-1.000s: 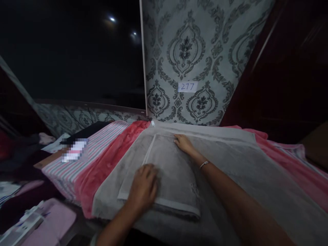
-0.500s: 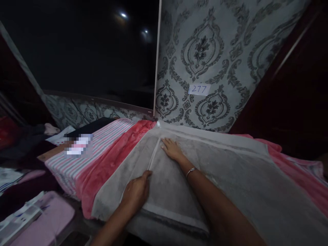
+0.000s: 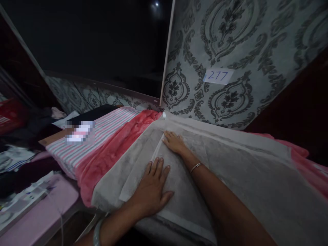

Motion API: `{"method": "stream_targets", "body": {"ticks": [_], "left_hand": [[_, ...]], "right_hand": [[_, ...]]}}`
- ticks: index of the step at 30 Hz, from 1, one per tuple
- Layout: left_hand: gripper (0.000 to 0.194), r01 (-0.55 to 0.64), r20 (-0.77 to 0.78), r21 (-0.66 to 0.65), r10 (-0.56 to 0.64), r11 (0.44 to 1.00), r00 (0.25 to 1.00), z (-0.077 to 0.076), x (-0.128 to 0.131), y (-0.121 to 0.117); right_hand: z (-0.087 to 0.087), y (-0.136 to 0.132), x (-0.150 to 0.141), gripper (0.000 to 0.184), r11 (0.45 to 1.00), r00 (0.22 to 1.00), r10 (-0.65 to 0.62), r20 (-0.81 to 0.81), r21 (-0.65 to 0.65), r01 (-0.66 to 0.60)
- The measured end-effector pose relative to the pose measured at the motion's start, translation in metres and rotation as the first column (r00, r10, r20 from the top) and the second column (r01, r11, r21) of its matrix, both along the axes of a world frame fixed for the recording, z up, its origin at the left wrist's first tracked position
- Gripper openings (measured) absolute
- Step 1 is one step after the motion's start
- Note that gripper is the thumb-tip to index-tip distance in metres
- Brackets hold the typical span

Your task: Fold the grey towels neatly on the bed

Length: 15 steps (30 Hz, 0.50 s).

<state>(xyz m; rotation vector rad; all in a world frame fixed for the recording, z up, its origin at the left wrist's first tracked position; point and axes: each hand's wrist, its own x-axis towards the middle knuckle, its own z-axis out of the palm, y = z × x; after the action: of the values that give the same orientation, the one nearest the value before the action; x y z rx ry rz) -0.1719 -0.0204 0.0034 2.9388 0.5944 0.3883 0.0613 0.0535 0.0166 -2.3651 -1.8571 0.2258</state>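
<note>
A grey towel (image 3: 238,171) with a white border lies spread over a pink blanket (image 3: 110,153), and one part of it is folded over on top. My left hand (image 3: 153,186) rests flat on the near end of the folded part, fingers stretched out. My right hand (image 3: 175,141) lies flat at the far corner of the fold, by the white border. A thin bracelet sits on my right wrist. Neither hand holds anything.
A striped sheet (image 3: 99,131) lies left of the pink blanket. A patterned wall with a paper label reading 277 (image 3: 217,76) stands behind. A dark window (image 3: 97,44) fills the upper left. A pink surface with papers (image 3: 28,205) is at the lower left.
My left hand has opened from a pinch on the towel's edge and now lies flat on the fold. The right hand stays at the far corner. The view has tilted.
</note>
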Motion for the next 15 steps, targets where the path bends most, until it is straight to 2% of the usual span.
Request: {"method": "stream_targets", "body": {"ticks": [3, 10, 15], "left_hand": [[0.08, -0.005, 0.002, -0.006, 0.005, 1.0, 1.0, -0.009, -0.004, -0.001], [0.085, 0.027, 0.045, -0.008, -0.027, 1.0, 0.999, -0.009, -0.015, -0.004], [0.081, 0.014, 0.054, 0.017, -0.015, 1.0, 0.998, -0.012, -0.026, -0.01]], "right_hand": [[-0.004, 0.003, 0.005, 0.062, 1.0, 1.0, 0.005, -0.006, -0.001, -0.005], [-0.013, 0.007, 0.011, 0.063, 1.0, 1.0, -0.002, -0.008, 0.029, 0.003], [-0.015, 0.006, 0.011, 0.063, 0.999, 1.0, 0.004, -0.002, 0.042, -0.004]]}}
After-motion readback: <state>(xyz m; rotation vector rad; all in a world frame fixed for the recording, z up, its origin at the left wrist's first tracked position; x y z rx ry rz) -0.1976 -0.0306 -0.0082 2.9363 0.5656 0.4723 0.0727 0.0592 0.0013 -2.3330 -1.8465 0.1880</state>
